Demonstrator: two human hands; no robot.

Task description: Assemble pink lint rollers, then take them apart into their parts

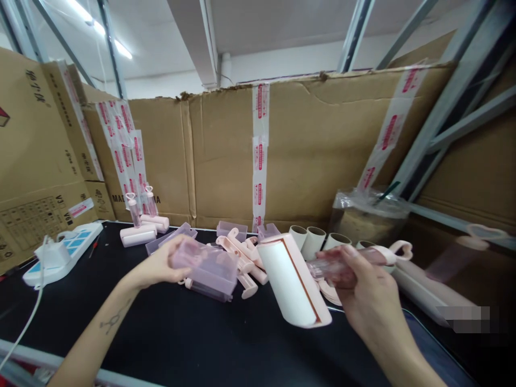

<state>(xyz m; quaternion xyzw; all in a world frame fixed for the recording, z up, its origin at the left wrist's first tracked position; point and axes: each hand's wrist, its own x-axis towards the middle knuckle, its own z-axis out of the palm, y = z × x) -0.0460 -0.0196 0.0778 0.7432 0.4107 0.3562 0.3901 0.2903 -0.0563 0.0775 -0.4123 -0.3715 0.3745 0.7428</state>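
My right hand (pixel 368 290) is wrapped round the clear pinkish handle of a lint roller (pixel 287 285). Its white sheet roll points to the left, with a brown-red stripe along one side and a pale pink edge; a heart-shaped loop ends the handle. In my left hand (pixel 163 262) a translucent lilac plastic cover (pixel 215 264) is pinched between thumb and fingers. The cover and the roller are apart. Below the cover lies a clear handle piece (pixel 212 290) on the black table. Between my hands is a pile of pale pink plastic roller parts (pixel 237 250).
Several cardboard-cored paper rolls (pixel 313 243) stand behind the right hand, near a plastic bag (pixel 368 215). Finished-looking lint rollers (pixel 139 235) lie at the back left; another roller (pixel 435 290) lies far right. A white power strip (pixel 66 255) sits left. Cardboard walls (pixel 226 161) enclose the back.
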